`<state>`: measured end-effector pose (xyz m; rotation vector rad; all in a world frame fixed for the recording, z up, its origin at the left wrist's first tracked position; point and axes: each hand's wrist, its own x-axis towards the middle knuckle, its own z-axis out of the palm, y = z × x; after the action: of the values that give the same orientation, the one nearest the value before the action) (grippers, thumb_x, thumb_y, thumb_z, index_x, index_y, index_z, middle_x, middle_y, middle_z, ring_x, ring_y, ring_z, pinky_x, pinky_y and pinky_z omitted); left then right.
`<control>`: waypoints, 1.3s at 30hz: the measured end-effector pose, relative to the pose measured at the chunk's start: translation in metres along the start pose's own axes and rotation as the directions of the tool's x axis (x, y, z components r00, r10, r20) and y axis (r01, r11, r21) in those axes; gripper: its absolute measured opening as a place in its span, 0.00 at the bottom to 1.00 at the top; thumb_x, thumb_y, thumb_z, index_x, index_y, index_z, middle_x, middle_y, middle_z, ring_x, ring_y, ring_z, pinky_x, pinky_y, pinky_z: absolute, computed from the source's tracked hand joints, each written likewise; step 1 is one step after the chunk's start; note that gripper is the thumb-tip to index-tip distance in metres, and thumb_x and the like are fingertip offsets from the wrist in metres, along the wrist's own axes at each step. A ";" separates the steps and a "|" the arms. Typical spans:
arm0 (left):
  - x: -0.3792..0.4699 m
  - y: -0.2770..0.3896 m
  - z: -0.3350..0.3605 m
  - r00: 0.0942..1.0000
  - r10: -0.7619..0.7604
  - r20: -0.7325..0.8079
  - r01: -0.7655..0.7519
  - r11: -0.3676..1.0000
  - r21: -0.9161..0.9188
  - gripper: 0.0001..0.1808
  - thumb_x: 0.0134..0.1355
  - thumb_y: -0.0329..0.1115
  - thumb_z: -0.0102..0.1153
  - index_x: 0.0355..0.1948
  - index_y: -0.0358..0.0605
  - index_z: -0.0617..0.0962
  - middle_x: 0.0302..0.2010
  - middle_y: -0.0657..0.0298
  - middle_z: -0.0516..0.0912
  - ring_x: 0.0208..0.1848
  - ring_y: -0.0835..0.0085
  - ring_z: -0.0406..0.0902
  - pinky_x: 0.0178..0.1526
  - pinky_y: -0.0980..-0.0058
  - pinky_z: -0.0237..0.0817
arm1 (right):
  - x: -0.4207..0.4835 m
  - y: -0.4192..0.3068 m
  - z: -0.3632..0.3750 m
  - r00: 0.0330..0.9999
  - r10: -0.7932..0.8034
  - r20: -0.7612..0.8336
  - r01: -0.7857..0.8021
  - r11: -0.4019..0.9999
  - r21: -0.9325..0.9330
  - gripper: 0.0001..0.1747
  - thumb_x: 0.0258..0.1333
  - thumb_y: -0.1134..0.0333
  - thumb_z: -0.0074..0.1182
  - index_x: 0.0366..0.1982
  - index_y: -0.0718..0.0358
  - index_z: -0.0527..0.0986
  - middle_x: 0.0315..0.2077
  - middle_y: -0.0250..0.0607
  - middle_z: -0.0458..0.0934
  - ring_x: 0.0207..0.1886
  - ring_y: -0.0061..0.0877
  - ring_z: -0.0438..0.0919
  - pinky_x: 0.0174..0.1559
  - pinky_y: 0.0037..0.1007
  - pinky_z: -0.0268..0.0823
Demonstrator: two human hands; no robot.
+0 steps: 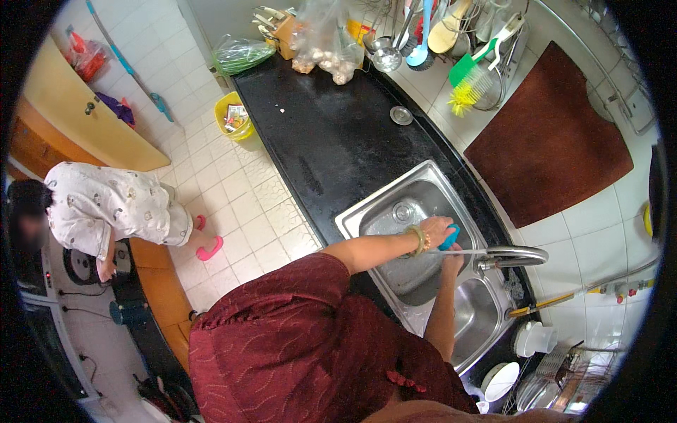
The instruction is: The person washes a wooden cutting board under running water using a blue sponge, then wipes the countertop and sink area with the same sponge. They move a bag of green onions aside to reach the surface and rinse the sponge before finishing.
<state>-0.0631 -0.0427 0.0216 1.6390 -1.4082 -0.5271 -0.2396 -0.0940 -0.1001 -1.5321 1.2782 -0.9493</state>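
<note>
Over the large basin of a stainless steel double sink [382, 224], my left hand [438, 231], with a bangle at its wrist, grips a small blue cloth or sponge [449, 237]. Just below it in the picture is my right hand [453, 258], its fingertips by the lower edge of the blue thing; whether they hold it is unclear. A thin stream of water runs from the curved metal faucet [521, 255] across the gap between my hands. Part of the right hand's fingers is hidden.
A black countertop [328, 143] bears a drain strainer [401, 115], bagged garlic-like bulbs [338, 63] and a knife block [280, 37]. Utensils hang on the wall. White bowls [500, 382] stand beside the small basin. Another person [121, 206] stands at the opposite counter; a yellow bin [246, 135] is between.
</note>
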 end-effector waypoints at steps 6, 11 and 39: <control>0.018 -0.002 -0.007 0.978 0.125 0.169 -0.115 0.991 -0.065 0.14 0.59 0.38 0.57 0.45 0.49 0.81 0.37 0.50 0.84 0.41 0.48 0.80 0.43 0.55 0.71 | -0.032 -0.091 0.040 0.938 0.140 0.318 -0.332 0.630 0.702 0.36 0.65 0.40 0.39 0.68 0.51 0.56 0.65 0.36 0.63 0.68 0.35 0.59 0.64 0.49 0.52; 0.039 0.004 -0.020 0.958 0.156 0.242 -0.101 0.969 -0.225 0.24 0.56 0.33 0.58 0.56 0.48 0.75 0.43 0.47 0.83 0.46 0.50 0.80 0.50 0.59 0.71 | -0.019 -0.085 0.027 0.846 0.132 0.517 -0.530 0.314 0.787 0.36 0.65 0.39 0.38 0.67 0.51 0.57 0.64 0.36 0.63 0.65 0.35 0.63 0.61 0.48 0.56; -0.016 -0.025 0.036 0.564 -0.456 0.688 0.812 0.156 -0.562 0.32 0.61 0.67 0.49 0.45 0.47 0.78 0.48 0.59 0.80 0.51 0.66 0.75 0.56 0.61 0.66 | 0.011 -0.108 0.042 0.958 -0.287 0.020 0.233 0.736 -0.636 0.26 0.67 0.56 0.42 0.21 0.68 0.76 0.18 0.51 0.75 0.23 0.38 0.74 0.31 0.36 0.67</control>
<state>-0.0819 -0.0414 -0.0210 1.1777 -0.2775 -1.8368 -0.1664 -0.0914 -0.0098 -2.2710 1.5668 -0.7847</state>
